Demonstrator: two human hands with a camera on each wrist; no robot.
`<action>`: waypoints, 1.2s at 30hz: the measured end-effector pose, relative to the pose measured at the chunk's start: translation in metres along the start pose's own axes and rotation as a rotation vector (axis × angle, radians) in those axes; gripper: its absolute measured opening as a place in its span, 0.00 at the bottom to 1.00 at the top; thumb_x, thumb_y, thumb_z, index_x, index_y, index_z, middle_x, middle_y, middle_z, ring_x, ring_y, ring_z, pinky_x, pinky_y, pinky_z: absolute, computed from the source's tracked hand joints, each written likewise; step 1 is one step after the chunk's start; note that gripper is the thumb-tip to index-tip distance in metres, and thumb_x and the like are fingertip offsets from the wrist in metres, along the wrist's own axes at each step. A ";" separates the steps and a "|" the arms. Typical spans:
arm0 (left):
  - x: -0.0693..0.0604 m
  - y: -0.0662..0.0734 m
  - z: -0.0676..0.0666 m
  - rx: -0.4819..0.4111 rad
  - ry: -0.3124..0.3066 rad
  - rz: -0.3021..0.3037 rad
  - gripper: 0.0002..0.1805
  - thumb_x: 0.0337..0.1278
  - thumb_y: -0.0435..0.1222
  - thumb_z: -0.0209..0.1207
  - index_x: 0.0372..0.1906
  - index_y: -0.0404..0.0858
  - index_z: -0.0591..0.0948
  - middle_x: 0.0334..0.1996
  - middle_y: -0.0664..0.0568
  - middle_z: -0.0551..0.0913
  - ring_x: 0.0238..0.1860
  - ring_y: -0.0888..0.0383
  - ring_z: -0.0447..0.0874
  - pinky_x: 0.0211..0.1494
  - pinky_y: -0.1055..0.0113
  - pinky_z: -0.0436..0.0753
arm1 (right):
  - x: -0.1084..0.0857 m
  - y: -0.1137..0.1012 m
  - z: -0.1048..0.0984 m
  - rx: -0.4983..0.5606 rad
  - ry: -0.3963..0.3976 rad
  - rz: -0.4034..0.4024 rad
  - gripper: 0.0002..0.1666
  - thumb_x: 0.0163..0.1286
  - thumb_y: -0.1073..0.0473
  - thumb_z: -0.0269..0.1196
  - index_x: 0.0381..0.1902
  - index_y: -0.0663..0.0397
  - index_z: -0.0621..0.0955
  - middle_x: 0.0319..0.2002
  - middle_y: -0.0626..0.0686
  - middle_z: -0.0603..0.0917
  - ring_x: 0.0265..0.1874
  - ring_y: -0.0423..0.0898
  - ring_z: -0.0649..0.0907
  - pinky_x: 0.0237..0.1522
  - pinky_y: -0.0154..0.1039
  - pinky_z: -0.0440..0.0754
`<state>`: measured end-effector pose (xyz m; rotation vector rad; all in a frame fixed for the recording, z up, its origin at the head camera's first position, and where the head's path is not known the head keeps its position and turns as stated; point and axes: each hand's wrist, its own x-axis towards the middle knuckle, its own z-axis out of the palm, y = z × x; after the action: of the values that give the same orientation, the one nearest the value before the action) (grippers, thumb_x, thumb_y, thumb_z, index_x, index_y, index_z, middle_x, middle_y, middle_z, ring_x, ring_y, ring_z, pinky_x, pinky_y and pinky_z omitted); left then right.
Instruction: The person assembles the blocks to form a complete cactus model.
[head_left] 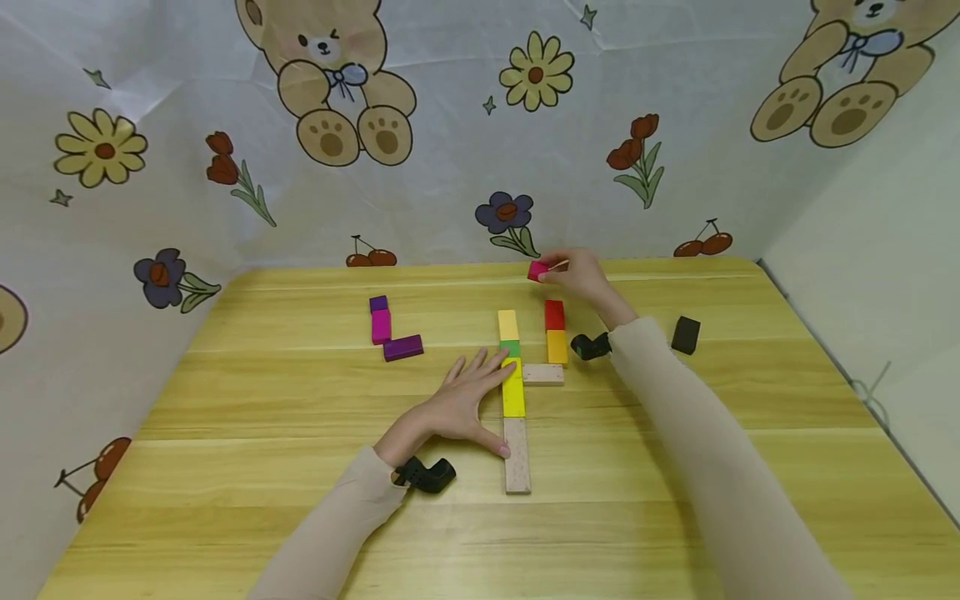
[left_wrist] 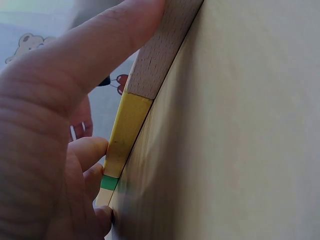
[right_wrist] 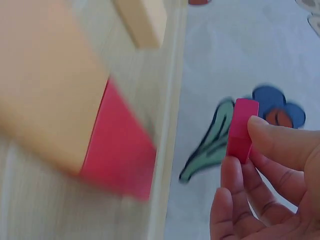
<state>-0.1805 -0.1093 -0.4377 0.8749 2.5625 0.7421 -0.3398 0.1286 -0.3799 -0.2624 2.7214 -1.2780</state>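
Between thumb and fingers my right hand (head_left: 576, 275) pinches a small pinkish-red block (right_wrist: 243, 125), held up near the table's far edge. My left hand (head_left: 465, 406) lies spread along a row of blocks, its thumb on a plain wooden block (head_left: 517, 458) and a fingertip on the yellow block (head_left: 513, 390). Beyond the yellow block a green block (head_left: 510, 348) and a pale yellow block (head_left: 507, 323) continue the row. A shorter plain wooden block (head_left: 543, 374) juts right from it. An orange block (head_left: 557, 346) and a red block (head_left: 554, 315) stand end to end at that one's far side.
Left of the row lie a dark purple block (head_left: 378, 303), a magenta block (head_left: 381, 327) and a longer purple block (head_left: 403, 347), close together. A black block (head_left: 686, 335) sits right of my right forearm. Patterned cloth (head_left: 435, 125) hangs behind the wooden table (head_left: 262, 417).
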 end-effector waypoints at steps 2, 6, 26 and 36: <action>0.000 0.000 0.000 -0.002 0.001 -0.001 0.69 0.30 0.63 0.75 0.79 0.51 0.48 0.80 0.59 0.34 0.79 0.50 0.26 0.77 0.50 0.26 | 0.001 -0.008 0.008 -0.006 -0.021 -0.014 0.21 0.68 0.61 0.64 0.58 0.61 0.79 0.58 0.62 0.78 0.54 0.59 0.78 0.58 0.50 0.79; 0.001 -0.002 0.001 -0.001 0.002 0.004 0.69 0.30 0.63 0.74 0.79 0.51 0.48 0.80 0.59 0.34 0.79 0.50 0.26 0.78 0.50 0.27 | 0.006 -0.017 0.022 -0.027 -0.072 -0.020 0.21 0.67 0.62 0.64 0.57 0.61 0.80 0.57 0.62 0.79 0.53 0.59 0.79 0.55 0.49 0.81; 0.001 -0.001 0.000 -0.008 0.006 0.020 0.68 0.32 0.62 0.74 0.79 0.50 0.49 0.80 0.58 0.35 0.79 0.49 0.27 0.78 0.47 0.29 | 0.013 -0.012 0.048 -0.174 -0.270 -0.005 0.19 0.67 0.63 0.65 0.55 0.61 0.81 0.55 0.60 0.81 0.52 0.55 0.77 0.58 0.48 0.77; 0.001 -0.002 0.001 -0.015 0.009 0.016 0.68 0.31 0.62 0.74 0.79 0.50 0.49 0.80 0.59 0.35 0.79 0.50 0.27 0.78 0.47 0.29 | 0.013 -0.013 0.050 -0.189 -0.271 -0.010 0.17 0.67 0.65 0.63 0.54 0.61 0.81 0.54 0.61 0.81 0.49 0.54 0.77 0.52 0.45 0.79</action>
<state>-0.1814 -0.1096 -0.4393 0.8897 2.5575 0.7707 -0.3423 0.0806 -0.4020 -0.4340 2.6070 -0.9104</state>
